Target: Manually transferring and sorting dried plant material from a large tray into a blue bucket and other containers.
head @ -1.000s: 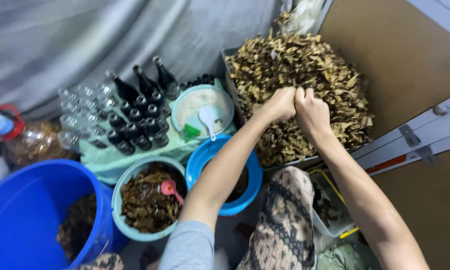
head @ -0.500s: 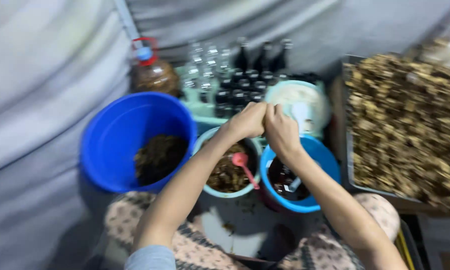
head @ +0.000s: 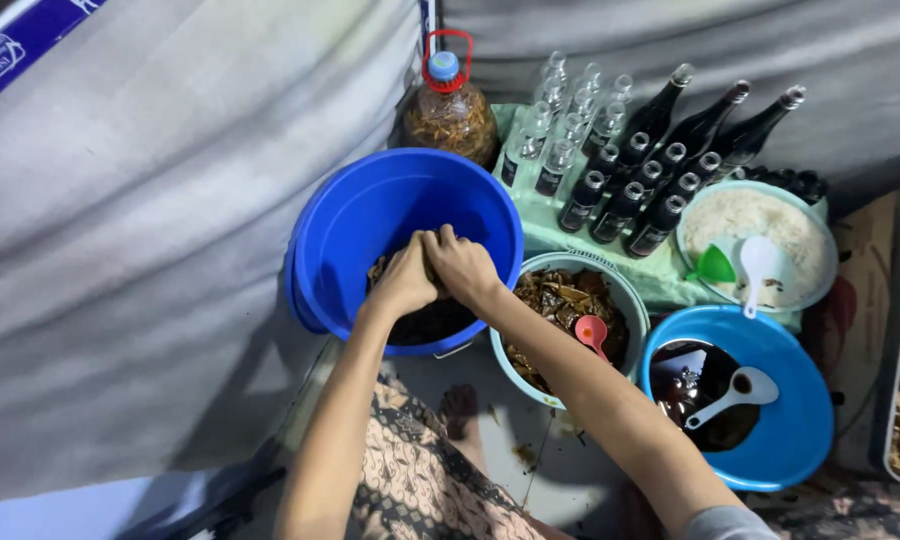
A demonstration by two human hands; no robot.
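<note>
My left hand [head: 406, 281] and my right hand [head: 462, 268] are pressed together over the large blue bucket [head: 370, 205]. Both are closed around a clump of dried brown herb pieces, mostly hidden between the fingers. Dark dried material [head: 425, 322] lies at the bottom of the bucket just under my hands. A pale teal bowl [head: 620, 295] of brown dried pieces with a red spoon [head: 592, 331] stands right of the bucket.
A blue bowl [head: 790, 440] with dark liquid and a white ladle sits at the right. Behind it is a bowl of white granules [head: 760, 225] with a green funnel and a white spoon. Several dark and clear bottles [head: 620, 150] stand on a green crate. A plastic jug [head: 450, 110] stands behind the bucket. Grey tarp surrounds.
My hands moved left together, from the tray of dried herbs, past the bowls, to over the blue bucket. The view turned left with them.
</note>
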